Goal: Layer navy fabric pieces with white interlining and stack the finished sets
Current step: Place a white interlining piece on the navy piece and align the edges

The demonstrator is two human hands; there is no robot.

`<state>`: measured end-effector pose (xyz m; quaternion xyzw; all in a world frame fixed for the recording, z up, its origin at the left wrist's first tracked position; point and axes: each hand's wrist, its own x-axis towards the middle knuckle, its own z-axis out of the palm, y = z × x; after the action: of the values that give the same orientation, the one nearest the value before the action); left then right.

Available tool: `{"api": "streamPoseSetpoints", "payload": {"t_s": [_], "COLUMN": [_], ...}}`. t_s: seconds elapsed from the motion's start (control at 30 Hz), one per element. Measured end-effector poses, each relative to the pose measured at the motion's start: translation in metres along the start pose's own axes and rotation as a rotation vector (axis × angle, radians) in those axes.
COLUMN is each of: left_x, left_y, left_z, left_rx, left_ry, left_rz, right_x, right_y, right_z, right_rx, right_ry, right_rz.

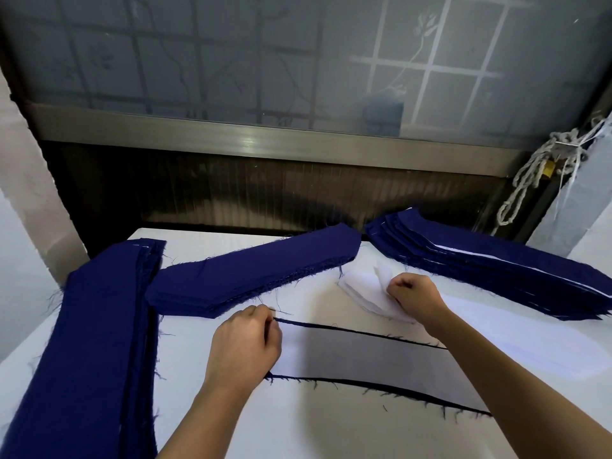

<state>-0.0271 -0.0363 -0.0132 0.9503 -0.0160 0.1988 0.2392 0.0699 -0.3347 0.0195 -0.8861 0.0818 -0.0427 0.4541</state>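
A layered set (357,359) lies flat in front of me: white interlining over a navy piece, with only the navy edges showing. My left hand (245,342) rests with curled fingers on the set's left end and pinches its top corner. My right hand (414,296) pinches the end of a white interlining piece from the white interlining pile (367,293), lifting its tip. A stack of plain navy pieces (251,276) lies behind my left hand. The stack of finished sets (480,263) sits at the back right, white edges showing between its navy layers.
A long pile of navy fabric (92,342) runs down the left side of the white table (298,425). More white sheets (530,336) lie at the right. A window frame (265,140) and knotted cord (530,180) stand behind the table.
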Motion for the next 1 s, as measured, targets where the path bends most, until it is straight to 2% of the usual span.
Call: {"api": "streamPoseSetpoints", "payload": {"t_s": [0.13, 0.2, 0.27, 0.47, 0.7, 0.83, 1.0], "left_x": [-0.001, -0.001, -0.001, -0.003, -0.007, -0.006, -0.008], "left_y": [0.001, 0.002, 0.002, 0.002, 0.000, 0.004, 0.002], "left_z": [-0.002, -0.002, -0.002, -0.005, -0.010, -0.008, -0.010], "left_rx": [-0.019, -0.044, -0.064, -0.068, -0.007, 0.046, -0.051], "left_ry": [0.008, 0.016, 0.021, 0.046, 0.075, 0.142, 0.242], "left_rz": [-0.005, -0.006, -0.003, 0.063, 0.193, 0.235, 0.296], "right_x": [-0.006, -0.012, -0.021, -0.073, -0.118, -0.112, -0.101], "right_y": [-0.005, -0.012, -0.023, -0.061, -0.072, -0.059, -0.049], "right_z": [-0.006, -0.010, -0.011, 0.020, 0.096, 0.106, 0.092], "right_rx": [0.048, -0.007, -0.090, -0.414, -0.606, -0.454, -0.375], "right_ry": [-0.005, 0.028, 0.038, -0.134, -0.134, -0.136, -0.171], "right_rz": [-0.002, -0.049, -0.132, -0.464, -0.750, -0.709, -0.620]}}
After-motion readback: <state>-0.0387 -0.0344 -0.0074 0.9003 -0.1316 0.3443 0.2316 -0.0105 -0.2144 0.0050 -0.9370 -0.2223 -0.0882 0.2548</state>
